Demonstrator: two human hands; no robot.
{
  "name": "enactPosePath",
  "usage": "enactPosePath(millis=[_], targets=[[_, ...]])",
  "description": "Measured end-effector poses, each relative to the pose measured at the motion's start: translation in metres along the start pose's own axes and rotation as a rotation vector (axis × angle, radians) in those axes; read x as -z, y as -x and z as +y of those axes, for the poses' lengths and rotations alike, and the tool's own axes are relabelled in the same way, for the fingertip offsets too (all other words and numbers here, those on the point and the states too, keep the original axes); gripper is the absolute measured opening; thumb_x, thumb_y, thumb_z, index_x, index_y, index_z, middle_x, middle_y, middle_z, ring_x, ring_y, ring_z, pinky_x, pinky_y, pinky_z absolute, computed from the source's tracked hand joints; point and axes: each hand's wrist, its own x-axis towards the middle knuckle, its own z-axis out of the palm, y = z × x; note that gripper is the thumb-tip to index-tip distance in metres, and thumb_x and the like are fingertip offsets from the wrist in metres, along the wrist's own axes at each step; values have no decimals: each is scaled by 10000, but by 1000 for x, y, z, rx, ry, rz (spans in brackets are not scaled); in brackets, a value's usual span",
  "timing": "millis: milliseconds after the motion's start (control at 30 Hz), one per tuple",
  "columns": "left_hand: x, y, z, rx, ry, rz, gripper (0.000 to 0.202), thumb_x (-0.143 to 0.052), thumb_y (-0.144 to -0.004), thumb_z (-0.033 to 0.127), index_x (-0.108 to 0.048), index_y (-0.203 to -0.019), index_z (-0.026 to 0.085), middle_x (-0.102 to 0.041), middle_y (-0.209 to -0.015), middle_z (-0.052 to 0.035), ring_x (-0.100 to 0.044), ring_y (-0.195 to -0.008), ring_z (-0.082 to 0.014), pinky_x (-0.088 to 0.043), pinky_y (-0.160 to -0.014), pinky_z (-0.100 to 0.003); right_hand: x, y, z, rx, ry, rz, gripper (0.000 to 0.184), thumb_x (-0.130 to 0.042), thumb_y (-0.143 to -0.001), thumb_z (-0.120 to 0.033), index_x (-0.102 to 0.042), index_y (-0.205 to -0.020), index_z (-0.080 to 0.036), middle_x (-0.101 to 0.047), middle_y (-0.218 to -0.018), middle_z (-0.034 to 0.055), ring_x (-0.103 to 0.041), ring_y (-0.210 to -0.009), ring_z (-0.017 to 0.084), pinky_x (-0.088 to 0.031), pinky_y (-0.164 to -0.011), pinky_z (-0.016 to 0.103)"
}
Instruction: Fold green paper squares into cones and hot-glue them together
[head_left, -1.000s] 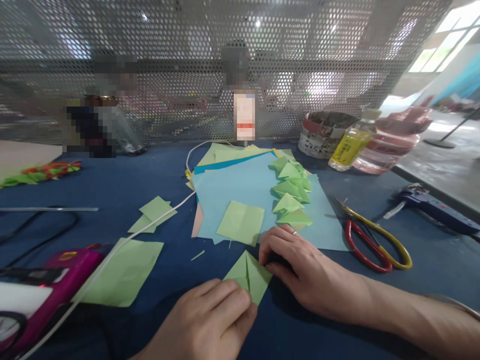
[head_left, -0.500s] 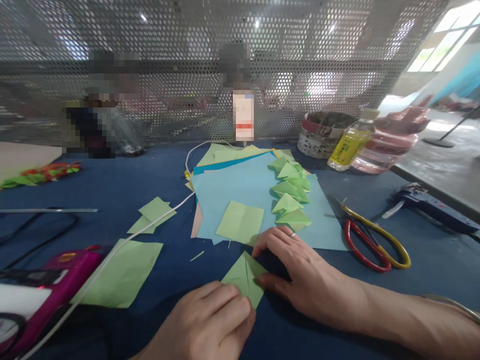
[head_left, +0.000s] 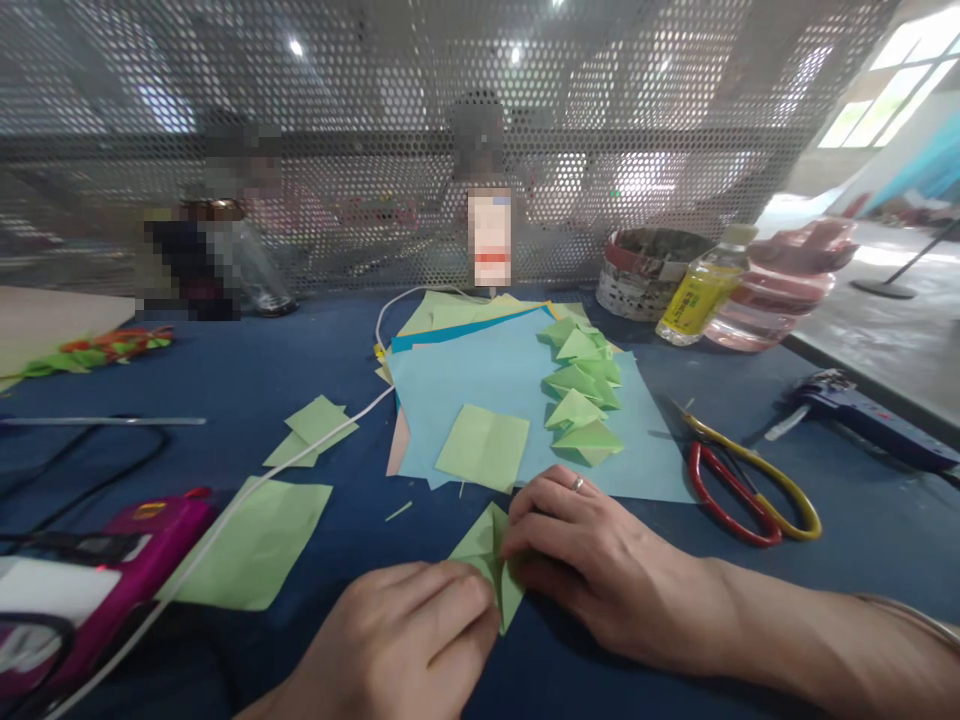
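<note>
A green paper square (head_left: 480, 540), creased down its middle, lies on the blue table in front of me. Its left side is under the curled fingers of my left hand (head_left: 409, 625). My right hand (head_left: 592, 555), with a ring on one finger, pinches the right side, which is partly raised along the crease. Both thumbs are largely hidden. Just beyond, another green square (head_left: 484, 445) rests on light blue sheets (head_left: 465, 375). A column of folded green paper pieces (head_left: 581, 390) stands on the right part of those sheets.
Scissors (head_left: 750, 485) and a dark blue glue gun (head_left: 874, 420) lie at right. Behind them are a yellow-labelled bottle (head_left: 697, 295), a pink jug (head_left: 776, 290) and a round container (head_left: 649, 275). At left, a white cable (head_left: 247, 490) crosses loose green squares (head_left: 259, 550) beside a magenta device (head_left: 161, 540).
My right fingers have closed in and shifted left on the green paper square, lifting its right side toward the middle crease. My left hand stays on the left side.
</note>
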Motion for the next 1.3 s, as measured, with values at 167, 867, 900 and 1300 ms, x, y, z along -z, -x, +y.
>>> enactPosePath(millis=[167, 867, 900, 1300], targets=[[1, 0, -1, 10, 11, 39, 367, -331, -914, 74, -661, -780, 162, -620, -657, -37, -663, -669, -149, -562, -637, -223, 2, 1, 0, 43, 30, -11, 124, -503, -924, -107, -602, -869, -158, -606, -855, 45, -513, -808, 172, -394, -757, 326], [7, -2, 0, -4, -24, -60, 346, -335, -873, 52, -663, -836, 156, -653, -691, -48, -668, -656, -146, -569, -621, -217, 9, -1, 1, 91, -149, -77, 222, -496, -850, 2, -646, -892, -156, -624, -860, 51, -563, -826, 154, -477, -720, 255], [7, -3, 0, -6, -26, -60, 350, -334, -882, 56, -665, -840, 159, -651, -687, -43, -669, -658, -143, -568, -624, -212, 9, -1, 2, 98, -145, -77, 223, -498, -845, 7, -647, -891, -153, -622, -858, 51, -562, -826, 154, -477, -722, 255], [-5, 8, 2, -28, -52, 23, 380, -318, -973, 154, -659, -806, 175, -619, -648, -25, -658, -661, -149, -567, -606, -226, 9, 0, 4, 87, -138, -94, 208, -542, -835, 7, -680, -917, -126, -618, -870, 59, -567, -820, 150, -474, -730, 249]])
